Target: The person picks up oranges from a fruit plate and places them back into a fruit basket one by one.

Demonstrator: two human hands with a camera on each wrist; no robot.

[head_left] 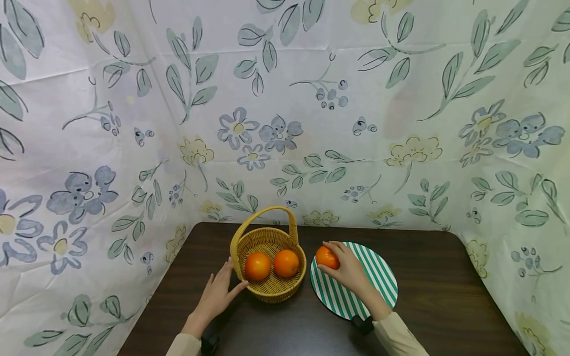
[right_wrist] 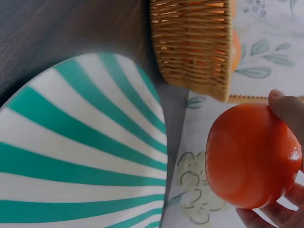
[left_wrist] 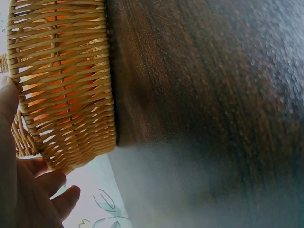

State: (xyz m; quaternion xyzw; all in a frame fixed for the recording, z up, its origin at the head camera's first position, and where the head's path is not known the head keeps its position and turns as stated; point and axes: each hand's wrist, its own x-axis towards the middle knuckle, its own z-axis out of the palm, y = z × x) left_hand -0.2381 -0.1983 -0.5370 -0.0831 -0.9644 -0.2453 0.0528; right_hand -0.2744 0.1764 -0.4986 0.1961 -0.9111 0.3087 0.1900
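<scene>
A yellow wicker basket [head_left: 275, 295] with an arched handle holds two glossy orange fruits, a left fruit [head_left: 257, 266] and a right fruit [head_left: 286, 263]. Against the basket's left side rests my left hand [head_left: 214, 295], fingers spread and mostly straight, thumb at the near rim. In the left wrist view, its fingertips [left_wrist: 53, 181] lie along the woven wall. My right hand [head_left: 349, 271] grips another smooth orange fruit [right_wrist: 251, 156] between thumb and fingers. That fruit is held above a round green-and-white striped plate [head_left: 378, 282], over its left part in the head view.
Basket and plate sit side by side on a dark brown wooden table [head_left: 438, 287]. A white cloth [head_left: 329, 123] with printed leaves and flowers hangs behind the table and along its sides. The basket's handle [head_left: 267, 210] stands up above the rim.
</scene>
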